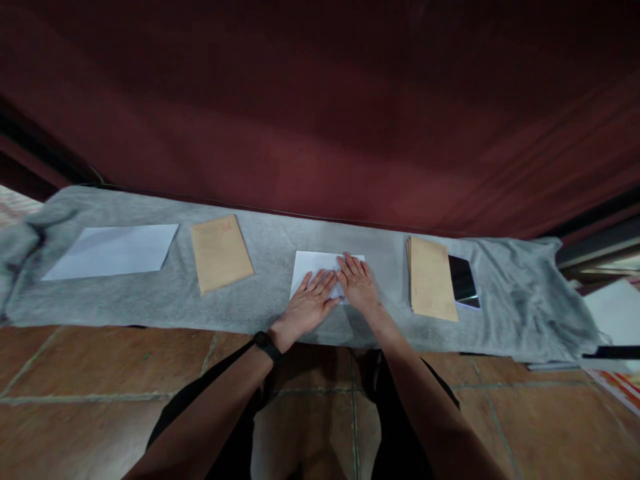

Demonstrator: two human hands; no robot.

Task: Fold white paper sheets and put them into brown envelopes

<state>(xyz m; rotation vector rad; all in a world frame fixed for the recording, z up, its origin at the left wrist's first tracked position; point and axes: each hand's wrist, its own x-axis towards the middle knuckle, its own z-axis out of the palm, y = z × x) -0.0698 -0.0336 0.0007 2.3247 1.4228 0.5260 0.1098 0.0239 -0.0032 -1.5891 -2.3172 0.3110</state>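
Observation:
A white sheet of paper (306, 263) lies on the grey cloth (270, 300) in front of me, partly covered by my hands. My left hand (311, 303), with a dark band on its wrist, rests flat on the paper's lower left part, fingers spread. On the right part of the same paper lies my right hand (357, 283), its fingers extended and close to the left fingertips. Neither hand grips anything.
White paper (115, 250) lies at the far left, with a brown envelope (223, 253) beside it. To the right, stacked brown envelopes (433, 279) partly cover a dark phone (463, 280). A dark red surface (320, 160) rises behind the cloth.

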